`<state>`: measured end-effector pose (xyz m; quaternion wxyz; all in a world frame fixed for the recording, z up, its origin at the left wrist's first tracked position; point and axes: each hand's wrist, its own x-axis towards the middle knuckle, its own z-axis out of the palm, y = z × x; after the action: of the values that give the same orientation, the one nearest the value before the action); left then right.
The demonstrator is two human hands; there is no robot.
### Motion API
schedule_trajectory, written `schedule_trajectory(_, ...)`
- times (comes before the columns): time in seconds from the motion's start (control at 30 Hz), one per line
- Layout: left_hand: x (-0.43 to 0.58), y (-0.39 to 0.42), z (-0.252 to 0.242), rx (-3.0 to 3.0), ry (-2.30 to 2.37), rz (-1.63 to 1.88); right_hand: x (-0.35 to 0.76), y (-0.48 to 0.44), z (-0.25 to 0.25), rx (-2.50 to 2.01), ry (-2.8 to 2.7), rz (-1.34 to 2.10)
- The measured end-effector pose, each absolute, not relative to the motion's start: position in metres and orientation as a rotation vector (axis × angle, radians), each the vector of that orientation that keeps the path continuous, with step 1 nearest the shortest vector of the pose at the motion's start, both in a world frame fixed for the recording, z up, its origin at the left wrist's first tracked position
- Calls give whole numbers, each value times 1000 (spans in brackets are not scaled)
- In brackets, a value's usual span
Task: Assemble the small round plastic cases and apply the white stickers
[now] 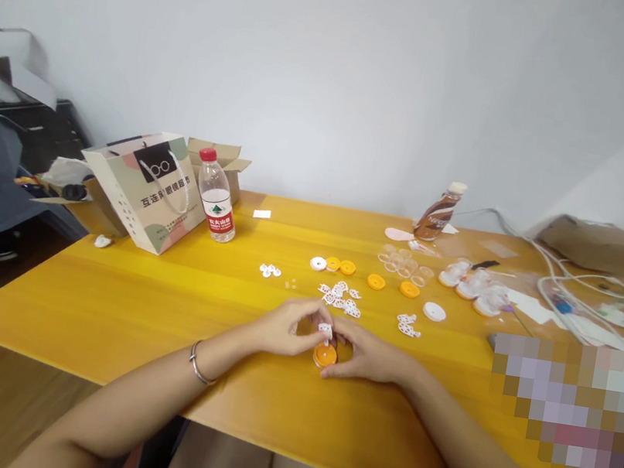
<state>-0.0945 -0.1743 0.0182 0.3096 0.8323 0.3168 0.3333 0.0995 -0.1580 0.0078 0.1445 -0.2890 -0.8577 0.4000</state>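
My left hand [298, 327] pinches a small white openwork piece [325, 330] just above an orange round case [325, 356] on the table. Curled around the right side of that case, my right hand [359, 350] holds it with thumb and fingers. Beyond my hands lies a pile of white openwork pieces [339, 297], with a smaller group [408, 325] to the right. Behind them are a white ring [318, 264], orange rings [347, 268] and a white disc [434, 312]. Small white round parts [270, 270] sit to the left.
A paper bag [148, 190] and a water bottle [216, 204] stand at the back left. Clear rings [404, 263], clear-topped orange cases [474, 287], a brown bottle [437, 215] and white cables [550, 285] occupy the right side of the table [157, 328].
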Motion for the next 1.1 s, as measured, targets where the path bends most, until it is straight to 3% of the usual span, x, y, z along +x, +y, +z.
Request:
schedule_trajectory(0.77, -98, -174, 17, 2371, 610, 639, 97, -156, 11, -790, -2439, 1211)
schedule_trajectory(1.0, -74, -136, 20, 2255, 944, 1014, 110, -147, 15, -850, -2336, 1509)
schedule_trajectory(1.1, -47, -96, 28, 2434, 1010, 1014, 112, -145, 17, -790, -2238, 1732)
